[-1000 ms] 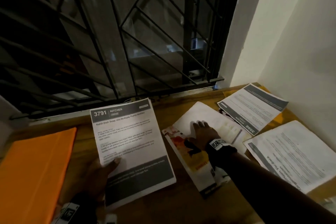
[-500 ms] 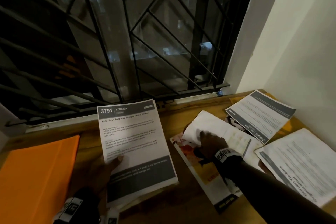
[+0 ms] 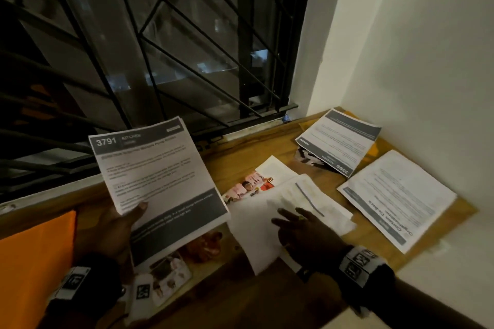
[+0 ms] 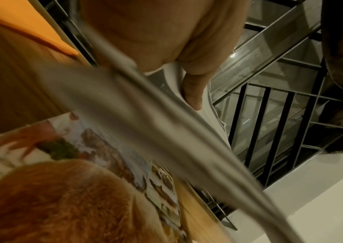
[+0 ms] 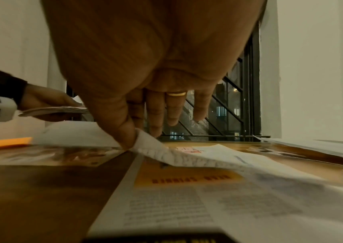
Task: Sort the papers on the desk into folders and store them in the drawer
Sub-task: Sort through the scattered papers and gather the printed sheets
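left hand (image 3: pixel 115 230) grips 3791 sheet (image 3: pixel 157 176) | right hand (image 3: pixel 307 238) on white paper (image 3: pixel 254 224) | orange folder (image 3: pixel 34 262) far left

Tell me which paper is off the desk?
The 3791 sheet, in the left hand; the rest lie on the desk, one white sheet pinched by the right hand.

folder (image 3: pixel 34 262): orange | sheet 3791 (image 3: pixel 155 176): white (grey bands) | desk (image 3: pixel 236 157): brown wood

The brown wooden desk (image 3: pixel 240 157) bore a flat orange folder (image 3: pixel 34 262) at its left and a glossy food-picture leaflet (image 3: pixel 171 272) near the front. Mid-desk, a colourful flyer (image 3: pixel 248 188) lay under a plain white sheet (image 3: pixel 256 238). A grey-banded printed sheet (image 3: pixel 339 141) overlapped a yellow cover (image 3: pixel 374 153) in the far right corner. Another white printed sheet (image 3: pixel 395 197) lay beside the wall.
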